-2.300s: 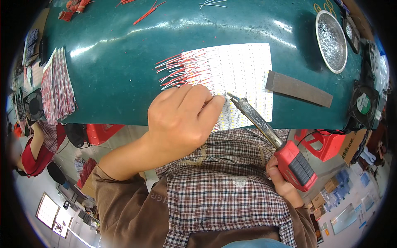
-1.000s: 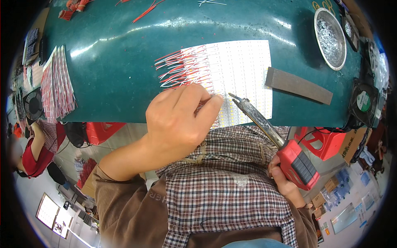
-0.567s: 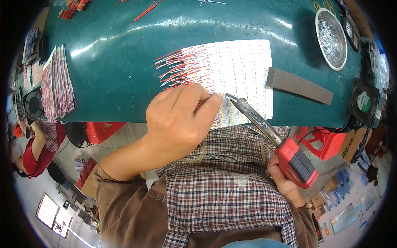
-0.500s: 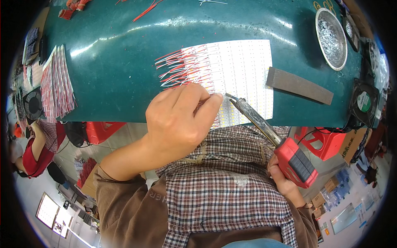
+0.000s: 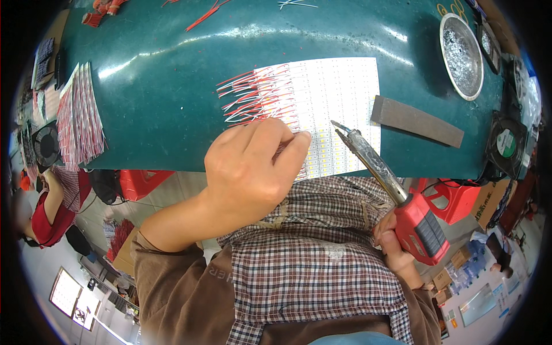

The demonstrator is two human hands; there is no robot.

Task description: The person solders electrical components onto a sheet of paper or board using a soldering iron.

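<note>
A white panel of LED strips [image 5: 339,86] lies on the green table, with red and white wires [image 5: 247,98] fixed along its left side and sticking out past its edge. My left hand [image 5: 250,164] is closed in a pinch at the panel's near left part, fingertips down on it. Red wire shows beside the fingers, but what sits between the tips is hidden. My right hand [image 5: 394,250] grips a soldering gun [image 5: 422,230] by its red and black handle. Its metal barrel slants up to the left, and the tip hovers over the panel, right of my left fingertips.
A dark grey bar [image 5: 417,122] touches the panel's right edge. A metal bowl [image 5: 480,57] with silvery bits stands far right, above a small fan [image 5: 507,141]. Bundled wired strips [image 5: 80,115] lie at left. Another person's arm [image 5: 53,198] shows at far left, beside a red stool [image 5: 144,183].
The soldering gun has moved right, its tip drawing away from my left fingertips. My left hand stays nearly in place. A person has come into view at the far right.
</note>
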